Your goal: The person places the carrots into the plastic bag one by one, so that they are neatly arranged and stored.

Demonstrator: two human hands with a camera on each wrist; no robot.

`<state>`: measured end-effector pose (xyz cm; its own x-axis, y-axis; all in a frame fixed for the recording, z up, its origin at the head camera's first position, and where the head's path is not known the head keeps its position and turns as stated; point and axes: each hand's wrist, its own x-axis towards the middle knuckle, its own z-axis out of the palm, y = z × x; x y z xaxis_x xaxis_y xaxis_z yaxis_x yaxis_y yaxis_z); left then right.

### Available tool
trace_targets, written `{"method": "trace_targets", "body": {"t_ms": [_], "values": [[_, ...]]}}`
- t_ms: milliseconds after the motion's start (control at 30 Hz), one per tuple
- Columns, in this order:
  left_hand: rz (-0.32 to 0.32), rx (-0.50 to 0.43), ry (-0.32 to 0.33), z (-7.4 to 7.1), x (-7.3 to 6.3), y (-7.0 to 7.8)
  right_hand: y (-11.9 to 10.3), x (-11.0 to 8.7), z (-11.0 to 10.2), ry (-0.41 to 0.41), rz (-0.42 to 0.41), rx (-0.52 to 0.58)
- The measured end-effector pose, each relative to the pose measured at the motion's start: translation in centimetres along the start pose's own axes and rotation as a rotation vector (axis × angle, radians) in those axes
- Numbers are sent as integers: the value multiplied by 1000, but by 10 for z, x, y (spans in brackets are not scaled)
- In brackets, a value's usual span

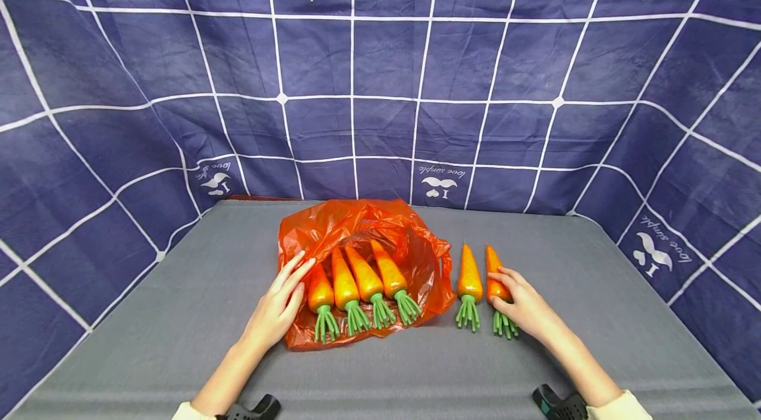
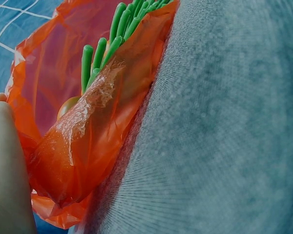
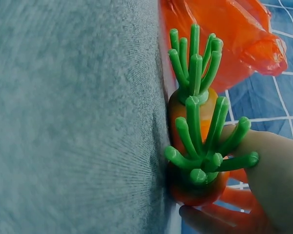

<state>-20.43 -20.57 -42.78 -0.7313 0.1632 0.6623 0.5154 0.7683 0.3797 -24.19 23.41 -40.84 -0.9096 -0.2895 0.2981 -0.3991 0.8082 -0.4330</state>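
Note:
In the head view a red plastic bag (image 1: 333,222) lies with its mouth toward me. Several orange carrots with green tops, one of them a carrot (image 1: 345,281), lie side by side in it. My left hand (image 1: 276,308) rests on the bag's left edge, fingers mostly straight. The left wrist view shows that hand (image 2: 10,165) against the bag (image 2: 88,141). To the right of the bag, my right hand (image 1: 526,304) grips the rightmost carrot (image 1: 495,268), thumb on one side and fingers across it. The right wrist view shows its green top (image 3: 205,156) beside my wrist.
Another loose carrot (image 1: 470,278) lies between the bag and my right hand. Grey cloth covers the table (image 1: 416,374). A blue curtain (image 1: 392,129) with white lines hangs behind and at both sides.

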Motion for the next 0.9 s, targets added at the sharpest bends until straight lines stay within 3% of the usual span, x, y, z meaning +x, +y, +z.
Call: {"method": "trace_targets", "body": {"t_ms": [300,567,900], "values": [[36,-27,39,3,0,-2,-2,0,-4,-2,0,-21],[30,-43,44,4,0,-2,-6,-1,-15,18,-18,-23],[41,-38,50,4,0,-3,-24,-2,-35,42,-71,0]]}}
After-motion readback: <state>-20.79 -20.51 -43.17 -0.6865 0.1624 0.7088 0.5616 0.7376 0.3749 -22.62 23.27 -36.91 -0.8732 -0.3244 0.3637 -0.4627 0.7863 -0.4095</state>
